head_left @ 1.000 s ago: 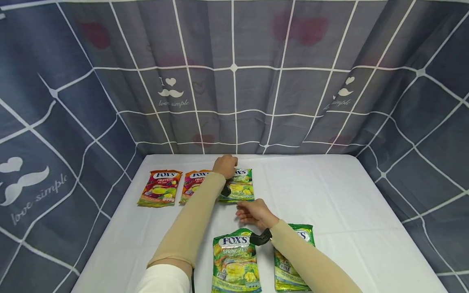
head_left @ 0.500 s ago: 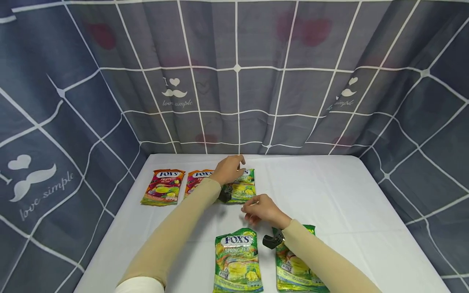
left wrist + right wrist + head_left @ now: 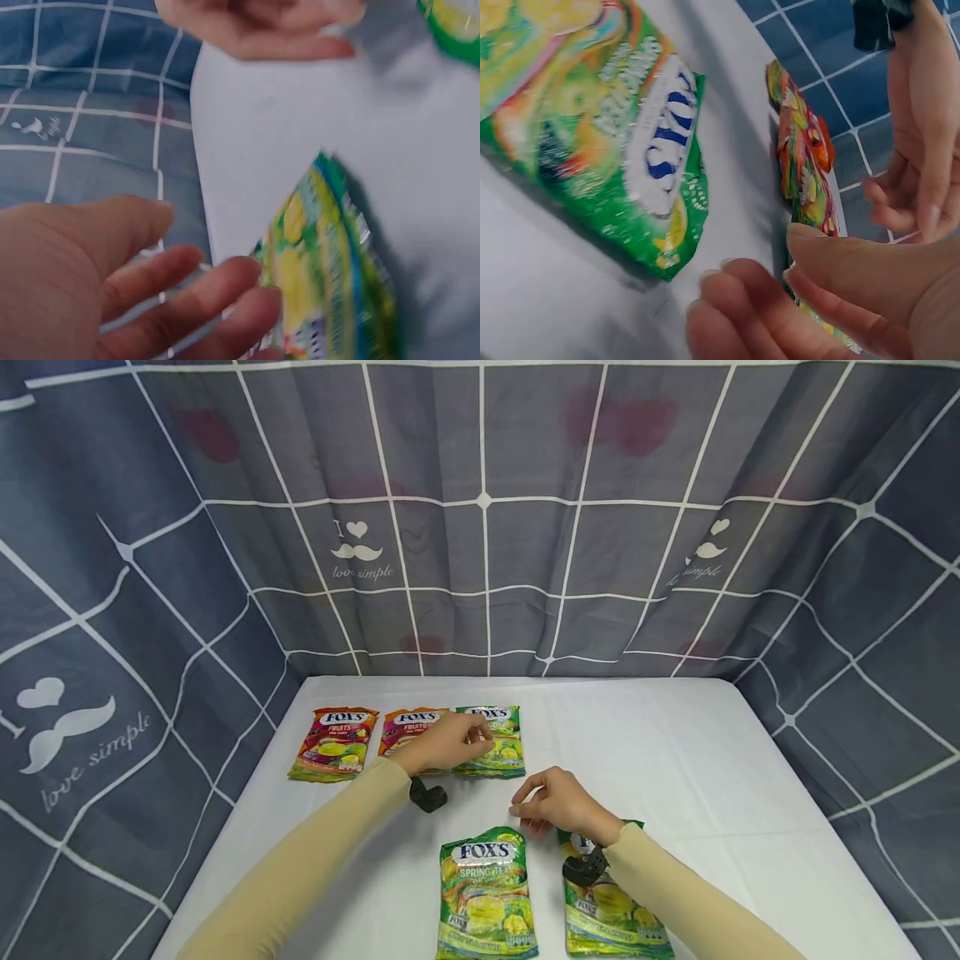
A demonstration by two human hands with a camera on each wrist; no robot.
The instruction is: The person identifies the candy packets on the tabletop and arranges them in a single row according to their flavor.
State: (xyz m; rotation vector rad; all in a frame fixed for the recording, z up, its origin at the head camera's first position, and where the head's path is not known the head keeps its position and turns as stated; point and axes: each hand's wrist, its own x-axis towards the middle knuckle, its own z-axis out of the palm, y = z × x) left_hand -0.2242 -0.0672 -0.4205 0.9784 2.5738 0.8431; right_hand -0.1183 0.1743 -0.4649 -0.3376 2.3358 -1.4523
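Observation:
My left hand (image 3: 446,743) hovers over the far row, its fingers loosely bent and nothing between them. It partly covers the middle red Fox's Fruits candy bag (image 3: 411,720) and the left edge of a green Fox's candy bag (image 3: 497,752), which also shows in the left wrist view (image 3: 322,262). My right hand (image 3: 562,802) is held in the air with loosely bent fingers, also holding nothing. Below it lie a green Spring Tea candy bag (image 3: 486,893) and another green candy bag (image 3: 611,914), partly hidden by the right wrist and forearm.
Another red Fruits candy bag (image 3: 335,743) lies at the far left of the row. A white cloth (image 3: 660,752) covers the table. A dark checked curtain (image 3: 525,543) stands behind and along both sides. Each wrist carries a small black camera (image 3: 429,795).
My left hand has drawn back toward me and left, uncovering more of the green bag in the far row. My right hand has moved back and right, away from that bag.

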